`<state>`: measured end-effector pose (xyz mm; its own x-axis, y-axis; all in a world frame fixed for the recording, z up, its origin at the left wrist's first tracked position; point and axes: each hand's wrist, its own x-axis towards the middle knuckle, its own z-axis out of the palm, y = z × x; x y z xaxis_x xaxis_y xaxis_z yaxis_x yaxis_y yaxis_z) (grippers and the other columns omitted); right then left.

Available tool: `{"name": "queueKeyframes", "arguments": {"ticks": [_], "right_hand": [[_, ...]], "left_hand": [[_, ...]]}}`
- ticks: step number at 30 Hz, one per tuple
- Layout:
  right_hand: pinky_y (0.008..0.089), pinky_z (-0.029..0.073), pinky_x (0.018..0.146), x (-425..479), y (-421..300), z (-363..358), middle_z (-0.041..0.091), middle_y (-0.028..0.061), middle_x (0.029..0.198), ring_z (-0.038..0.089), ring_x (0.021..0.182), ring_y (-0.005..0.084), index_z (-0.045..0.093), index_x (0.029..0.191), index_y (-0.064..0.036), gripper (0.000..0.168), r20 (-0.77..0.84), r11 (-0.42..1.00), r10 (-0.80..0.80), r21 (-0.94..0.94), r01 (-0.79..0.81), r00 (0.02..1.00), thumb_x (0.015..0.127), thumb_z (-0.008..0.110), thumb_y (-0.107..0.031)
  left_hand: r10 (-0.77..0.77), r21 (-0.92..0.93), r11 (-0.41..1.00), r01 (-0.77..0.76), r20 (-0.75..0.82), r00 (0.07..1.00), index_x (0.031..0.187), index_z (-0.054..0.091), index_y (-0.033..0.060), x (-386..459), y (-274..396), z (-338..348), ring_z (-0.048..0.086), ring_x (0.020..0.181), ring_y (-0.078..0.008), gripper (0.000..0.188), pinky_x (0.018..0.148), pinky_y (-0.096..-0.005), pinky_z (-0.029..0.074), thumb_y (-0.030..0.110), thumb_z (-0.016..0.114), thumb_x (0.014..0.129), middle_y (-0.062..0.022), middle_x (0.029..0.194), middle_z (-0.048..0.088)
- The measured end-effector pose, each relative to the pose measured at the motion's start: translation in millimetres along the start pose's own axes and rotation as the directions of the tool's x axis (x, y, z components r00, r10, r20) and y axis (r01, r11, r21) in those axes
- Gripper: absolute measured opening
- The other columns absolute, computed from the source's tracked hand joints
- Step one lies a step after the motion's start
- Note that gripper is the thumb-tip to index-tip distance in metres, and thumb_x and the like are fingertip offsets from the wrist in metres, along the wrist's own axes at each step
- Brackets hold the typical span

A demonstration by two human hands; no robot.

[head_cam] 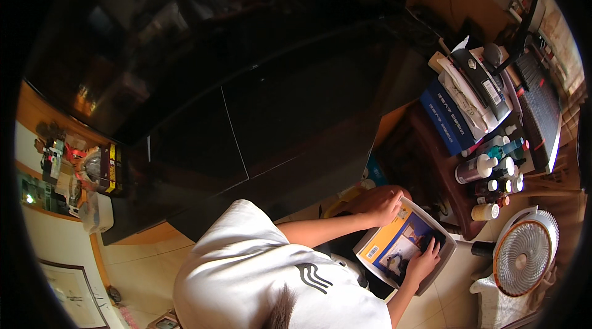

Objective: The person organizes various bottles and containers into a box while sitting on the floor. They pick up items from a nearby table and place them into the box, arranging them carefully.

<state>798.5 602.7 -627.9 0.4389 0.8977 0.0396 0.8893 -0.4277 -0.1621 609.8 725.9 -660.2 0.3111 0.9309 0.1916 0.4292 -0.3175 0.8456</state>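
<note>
A shallow light-coloured open box (pixel 363 251) tilts above my lap. Inside it lies a blue and yellow printed panel (pixel 383 248) with pictures and a barcode. At the box's upper left corner, my left hand (pixel 387 209) has its fingers closed around the rim. My right hand (pixel 423 262) reaches over the lower right wall into the box, fingers slightly spread over a dark area of the panel. Whether those fingers grip something there is hidden. My white shirt (pixel 259 264) fills the lower middle of the view.
A dark wooden stand (pixel 455 190) at the right holds bottles (pixel 476 168), blue boxes (pixel 446 116), papers and a laptop (pixel 539 93). Below it stands a white fan (pixel 522 257). A black glossy cabinet (pixel 286 130) spans the middle, beneath a large dark screen (pixel 194 51).
</note>
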Motion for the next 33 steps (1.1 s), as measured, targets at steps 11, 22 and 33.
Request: {"name": "queueKeyframes", "arguments": {"ticks": [11,22,33], "right_hand": [[0.0457,0.042,0.097,-17.6,-74.1,-4.3,0.046,0.0148,0.140,0.047,0.115,0.0394,0.054,0.132,-0.015,0.062,0.023,0.921,-0.329,0.228,0.316,0.944,0.072,0.062,-0.002],[0.0452,0.046,0.084,-11.1,-82.5,7.6,0.050,0.0136,0.131,0.055,0.100,0.0340,0.053,0.125,-0.009,0.055,-0.100,0.957,-0.229,0.159,0.243,0.968,0.070,0.060,-0.003],[0.0428,0.047,0.082,2.4,-9.9,4.7,0.051,0.0099,0.130,0.054,0.102,0.0319,0.054,0.124,-0.015,0.055,-0.124,0.987,0.155,-0.015,-0.158,0.980,0.071,0.063,-0.003]], "left_hand": [[-0.015,-0.017,1.000,0.013,-0.072,0.997,0.099,0.052,0.0068,-1.0,-2.5,1.7,0.059,0.080,-0.0385,0.012,0.068,-0.0475,0.046,0.012,0.053,0.088,-0.0195,0.082,0.059],[-0.026,-0.117,0.993,0.032,0.054,0.998,0.107,0.049,0.0035,3.7,-34.2,24.0,0.056,0.091,-0.0359,0.016,0.080,-0.0436,0.044,0.014,0.044,0.096,-0.0196,0.097,0.056],[-0.109,-0.212,0.965,0.152,0.205,0.973,0.117,0.045,0.0039,3.4,-10.3,2.7,0.055,0.098,-0.0296,0.023,0.087,-0.0378,0.043,0.017,0.037,0.100,-0.0164,0.105,0.056]]}}
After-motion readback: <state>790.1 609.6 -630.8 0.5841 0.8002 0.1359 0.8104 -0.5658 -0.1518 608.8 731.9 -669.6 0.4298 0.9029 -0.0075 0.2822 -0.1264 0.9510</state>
